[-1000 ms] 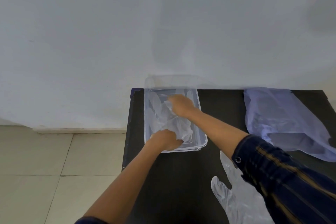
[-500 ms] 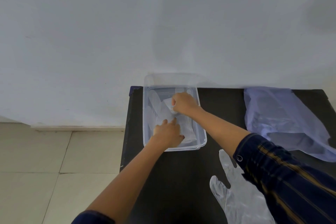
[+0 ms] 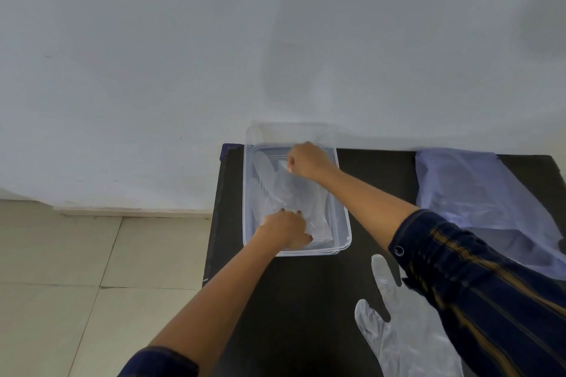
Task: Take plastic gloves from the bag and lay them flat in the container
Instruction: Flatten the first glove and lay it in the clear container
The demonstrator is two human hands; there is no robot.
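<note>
A clear plastic container (image 3: 343, 217) stands at the back left of the black table (image 3: 306, 300). A translucent plastic glove (image 3: 288, 193) lies stretched inside it. My left hand (image 3: 286, 229) presses fingers-down on the glove's near end. At the far end my right hand (image 3: 306, 161) is closed on the glove, pinching its edge. A pale purple plastic bag (image 3: 477, 193) lies at the back right. A second clear glove (image 3: 401, 330) lies flat on the table near the front, partly under my right sleeve.
The white wall (image 3: 275, 40) rises directly behind the table. The table's left edge drops to a tiled floor (image 3: 76, 285). The container's far rim touches the wall.
My right hand moved toward the container's far end, pulling the glove out longer. My left hand shifted from the near rim onto the glove and pressed down. The camera drifted slightly.
</note>
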